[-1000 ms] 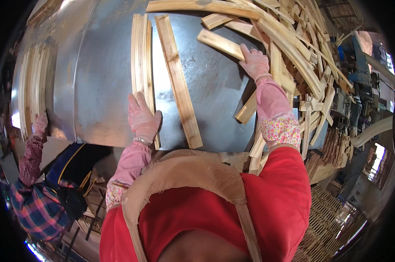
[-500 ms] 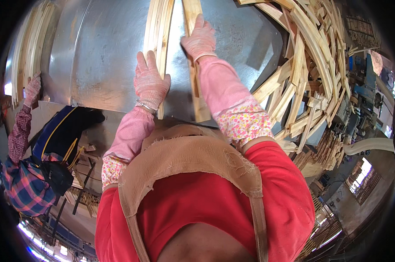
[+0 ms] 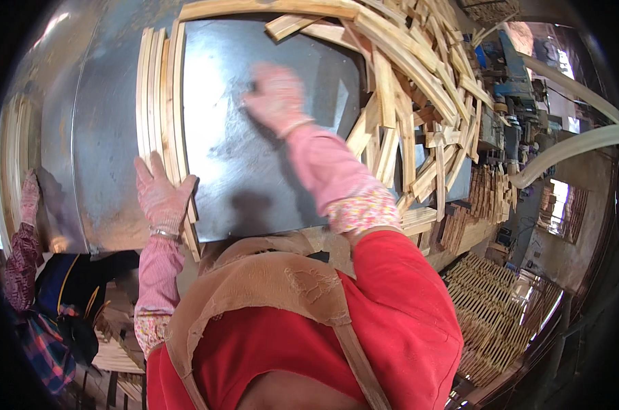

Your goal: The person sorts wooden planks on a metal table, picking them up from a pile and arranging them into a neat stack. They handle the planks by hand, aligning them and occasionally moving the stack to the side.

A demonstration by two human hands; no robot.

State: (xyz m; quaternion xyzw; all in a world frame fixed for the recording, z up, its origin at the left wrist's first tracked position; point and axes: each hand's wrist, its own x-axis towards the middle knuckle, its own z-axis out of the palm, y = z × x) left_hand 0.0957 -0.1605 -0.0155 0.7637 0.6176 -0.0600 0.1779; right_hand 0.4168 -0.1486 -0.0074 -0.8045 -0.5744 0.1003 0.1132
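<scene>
A row of long, pale wooden strips (image 3: 160, 102) lies side by side on the grey metal tabletop (image 3: 217, 116). On the near end of that row rests my left hand (image 3: 164, 195), in a pink-and-white knit glove, its fingers stretched out and thumb spread at the right side. One strip (image 3: 179, 130) lies along the row's right edge, its near end jutting past the table edge. My right hand (image 3: 278, 99), gloved alike, hovers over the metal to the right of the row. Motion smears its fingers, and I see no strip in it.
A tangled heap of wooden strips (image 3: 405, 82) covers the right side of the table, one long strip curving across the far edge. At the far left, a co-worker's gloved hand (image 3: 29, 198) touches another row of strips (image 3: 12, 150). Stacked wood (image 3: 483, 314) stands lower right.
The strip under my right hand now lies against the row, and that hand has left it, moving toward the heap. My left hand stays on the row. The whole view has shifted rightward.
</scene>
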